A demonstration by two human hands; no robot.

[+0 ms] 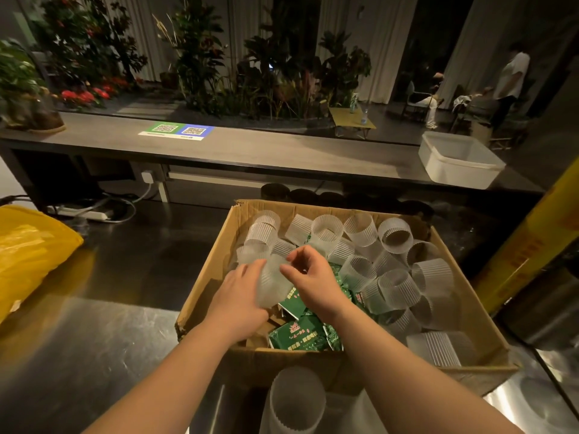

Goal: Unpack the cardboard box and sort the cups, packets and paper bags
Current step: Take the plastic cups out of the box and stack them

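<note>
Cardboard box (205, 292) on counter (94, 339) holds ribbed cups (394, 234), green packets (300, 336); left hand (241, 296) grips frosted cup (272, 286) above packets; right hand (313, 277) pinches its rim

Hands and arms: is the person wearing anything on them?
Nothing visible. The left hand and right hand show no gloves, rings, watch or bracelet. Both forearms are uncovered, with no sleeve in view down to the frame's edge.
</note>
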